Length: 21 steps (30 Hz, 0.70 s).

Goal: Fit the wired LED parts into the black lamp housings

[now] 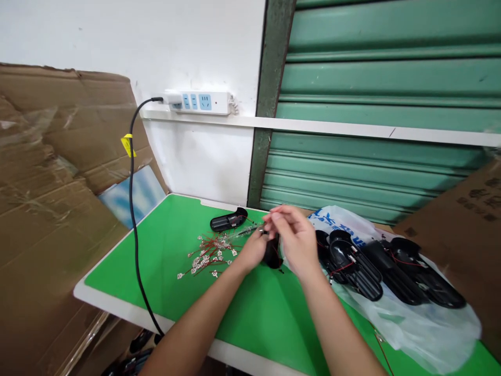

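Observation:
My left hand [253, 249] and my right hand [294, 234] meet over the middle of the green table, fingers pinched together. What lies between the fingertips is too small and too covered to make out. Just below them rests a black plastic part [273, 254], partly hidden by the hands. Left of my left hand lies a loose pile of small white connector pieces with thin red wires [205, 258]. Behind the pile sits another black plastic housing [228, 220]. A thin clear strip [246, 230] reaches from the pile toward my left fingers.
Several black housings [354, 263] with red wires lie on a white plastic bag [426, 329] at the right. A black cable [132, 209] hangs from the power strip [207, 102] across the green tabletop [156, 250]. Cardboard [50, 209] stands left; a green shutter [371, 83] rises behind.

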{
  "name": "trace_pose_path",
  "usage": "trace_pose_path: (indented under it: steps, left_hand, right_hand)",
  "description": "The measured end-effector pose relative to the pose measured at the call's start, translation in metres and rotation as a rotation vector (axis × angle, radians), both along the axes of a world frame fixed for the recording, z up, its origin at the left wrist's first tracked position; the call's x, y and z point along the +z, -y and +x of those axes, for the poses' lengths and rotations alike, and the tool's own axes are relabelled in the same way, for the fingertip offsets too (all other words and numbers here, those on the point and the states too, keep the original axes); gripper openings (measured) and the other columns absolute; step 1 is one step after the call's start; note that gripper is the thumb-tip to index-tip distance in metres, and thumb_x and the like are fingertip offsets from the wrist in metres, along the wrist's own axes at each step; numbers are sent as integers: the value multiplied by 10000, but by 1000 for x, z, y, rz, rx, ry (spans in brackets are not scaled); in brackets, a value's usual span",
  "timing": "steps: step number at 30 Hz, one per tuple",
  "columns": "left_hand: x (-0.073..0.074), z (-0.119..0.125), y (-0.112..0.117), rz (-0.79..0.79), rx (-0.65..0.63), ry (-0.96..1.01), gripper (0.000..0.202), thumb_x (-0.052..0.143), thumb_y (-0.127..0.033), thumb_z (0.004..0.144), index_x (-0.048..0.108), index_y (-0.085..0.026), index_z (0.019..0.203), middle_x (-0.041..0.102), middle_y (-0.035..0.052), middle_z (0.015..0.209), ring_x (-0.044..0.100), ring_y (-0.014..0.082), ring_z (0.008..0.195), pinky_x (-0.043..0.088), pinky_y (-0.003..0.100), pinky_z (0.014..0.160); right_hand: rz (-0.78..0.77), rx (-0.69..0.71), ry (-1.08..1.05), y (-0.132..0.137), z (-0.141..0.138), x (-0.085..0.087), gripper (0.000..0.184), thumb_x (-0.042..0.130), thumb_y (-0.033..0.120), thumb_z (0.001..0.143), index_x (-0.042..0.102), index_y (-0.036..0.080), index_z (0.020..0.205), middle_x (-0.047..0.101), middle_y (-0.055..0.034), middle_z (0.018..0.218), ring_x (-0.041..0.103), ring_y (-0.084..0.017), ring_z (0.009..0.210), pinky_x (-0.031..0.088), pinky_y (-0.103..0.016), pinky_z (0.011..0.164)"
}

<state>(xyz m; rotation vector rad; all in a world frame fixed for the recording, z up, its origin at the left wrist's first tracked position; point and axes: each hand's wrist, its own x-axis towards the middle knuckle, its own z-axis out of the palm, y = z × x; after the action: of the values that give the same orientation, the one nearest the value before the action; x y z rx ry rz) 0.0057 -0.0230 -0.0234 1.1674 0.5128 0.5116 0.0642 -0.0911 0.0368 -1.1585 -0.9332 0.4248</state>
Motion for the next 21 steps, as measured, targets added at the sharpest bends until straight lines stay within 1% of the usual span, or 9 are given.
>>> trace_pose_path:
  steps: [2,3,4,5,8,10,13,17,21]
  left_hand:
    - [1,-6,-8,-56,15,-13,286,515,-176,784,585,-134,1058,702,101,1011,658,230,942,501,328,857]
    - [3,-8,-10,-108,21,-13,288,516,-181,772,581,-132,1048,707,95,948,668,218,841,511,315,772]
    - [6,-11,-11,-168,23,-8,289,530,-189,759,585,-127,1036,711,95,911,671,209,776,514,303,717]
    - [10,-14,-11,-231,22,0,291,555,-196,744,596,-121,1022,717,100,901,675,203,750,521,296,697]
    - [22,-20,-8,-366,-52,16,346,649,-246,698,656,-79,1001,735,133,911,681,181,704,539,272,682]
    - [28,-23,-5,-390,-139,17,436,704,-298,660,688,-54,1020,741,150,879,676,174,666,525,247,638]
    - [32,-25,-2,-376,-223,31,555,768,-346,589,711,-41,1048,747,167,875,697,204,708,500,229,592]
    - [32,-26,1,-349,-235,33,604,809,-370,555,721,-38,1051,750,169,898,695,210,711,480,229,569]
    - [31,-25,2,-341,-227,25,627,825,-393,552,722,-41,1061,750,162,875,680,189,670,490,233,598]
  right_hand:
    - [46,-91,-122,12,19,-8,269,724,410,833,618,181,926,716,-58,826,618,-139,609,483,-234,503]
    - [62,-137,-163,17,26,-13,294,753,415,803,618,177,910,714,-58,809,617,-139,596,483,-231,491]
    - [73,-178,-197,22,31,-18,312,772,419,781,620,174,900,713,-58,801,621,-140,596,488,-230,488]
    - [80,-213,-222,26,35,-23,325,784,423,767,622,172,894,713,-59,800,628,-142,604,494,-229,488]
    - [74,-286,-252,33,38,-32,333,791,427,757,630,167,886,717,-64,815,640,-142,619,503,-222,484]
    - [51,-312,-248,34,38,-35,336,785,433,757,629,161,877,722,-72,823,642,-141,616,508,-222,480]
    - [20,-353,-222,34,37,-37,344,764,449,769,625,155,878,728,-84,828,641,-145,615,517,-233,484]
    - [5,-422,-188,34,38,-39,338,731,460,792,613,155,875,730,-90,840,639,-146,609,517,-242,487]
    - [-6,-428,-180,33,38,-41,338,726,464,797,610,157,881,730,-88,839,647,-150,615,518,-242,491]
